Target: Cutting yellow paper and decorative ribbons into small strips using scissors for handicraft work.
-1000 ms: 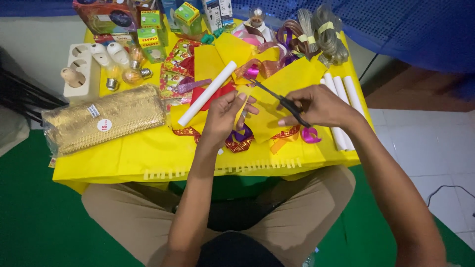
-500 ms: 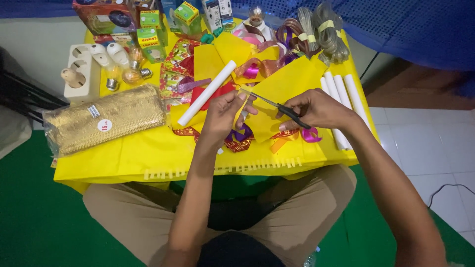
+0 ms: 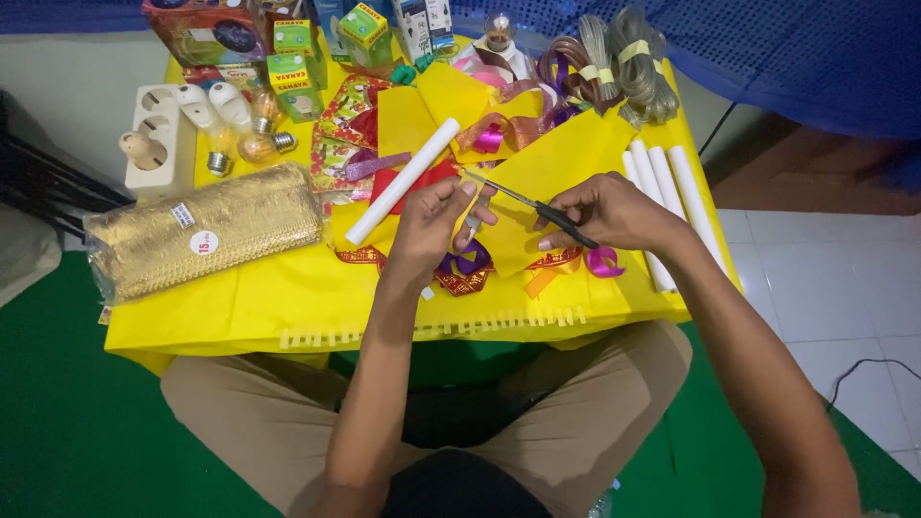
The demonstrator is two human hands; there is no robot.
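Observation:
My right hand (image 3: 619, 213) grips black-handled scissors (image 3: 537, 206), their blades pointing up-left into a sheet of yellow paper (image 3: 552, 168). The left hand (image 3: 436, 225) pinches the near edge of that same yellow sheet, right beside the blade tips. Both hands hover over a small table covered in yellow (image 3: 288, 297). A white paper roll (image 3: 403, 180) lies diagonally just left of my left hand. Purple and red-gold ribbon pieces (image 3: 465, 269) lie on the table under the hands.
A gold trim bundle in a plastic bag (image 3: 206, 230) lies at the left. Behind it are a white socket strip (image 3: 158, 134), small bulbs (image 3: 240, 125) and green boxes (image 3: 293, 67). Ribbon coils (image 3: 604, 67) sit at the back; three white rolls (image 3: 667, 192) lie at the right.
The scissors have swung a little, their blades now lying flatter and further along the yellow sheet. The left hand keeps its pinch on the paper edge.

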